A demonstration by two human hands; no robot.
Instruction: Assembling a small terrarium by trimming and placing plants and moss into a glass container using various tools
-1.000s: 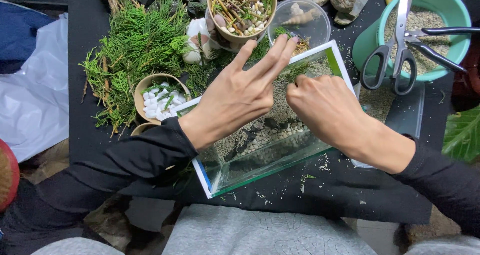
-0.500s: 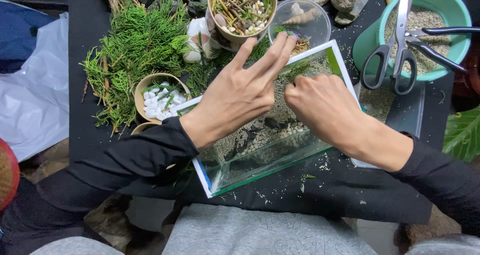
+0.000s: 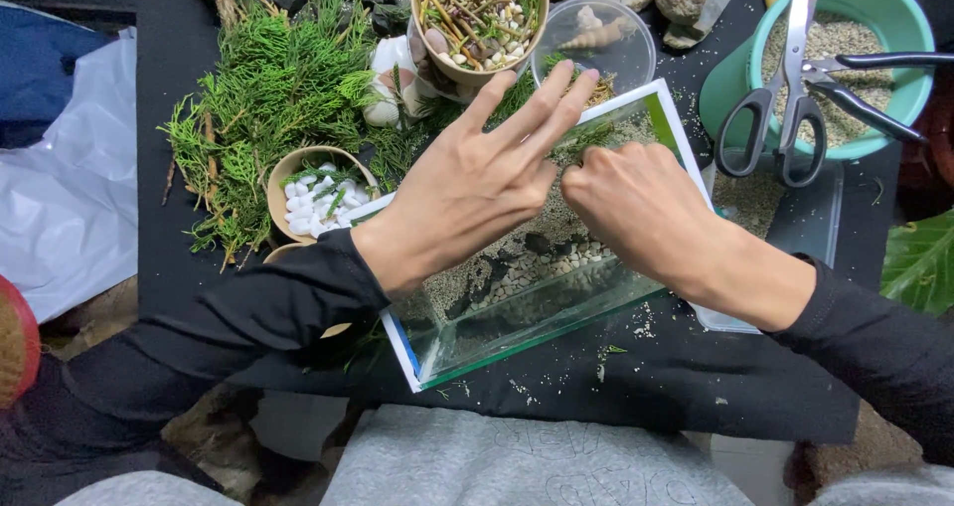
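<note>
- Nearest the camera, a grey cloth [image 3: 517, 466] covers the lap, just below the edge of the black table [image 3: 696, 377].
- On the table stands a rectangular glass tank [image 3: 527, 322] with white-edged rims. Its long axis runs diagonally, from the near-left corner up to the far-right corner, and its open top faces the camera. A layer of sand and small pebbles [image 3: 537, 262] lies inside.
- The left hand [image 3: 472, 183] hovers over the middle of the tank, open, palm down, fingers stretched flat and pointing toward the far right.
- The right hand [image 3: 636, 208] is over the tank's far-right half, curled closed with the fingertips bunched down into it beside a green sprig [image 3: 586, 133]; whether it pinches anything cannot be seen.
- Left of the tank sits a small tan bowl of white pebbles [image 3: 318, 193], with a heap of green foliage [image 3: 268, 98] around and beyond it.
- A white plastic sheet [image 3: 60, 198] lies at the far left.
- Beyond the hands stand a tan bowl of twigs [image 3: 477, 14] and a clear round container [image 3: 596, 34] holding a shell.
- At the far right, a teal bowl of sand [image 3: 874, 9] carries scissors [image 3: 785, 88] across its rim.
</note>
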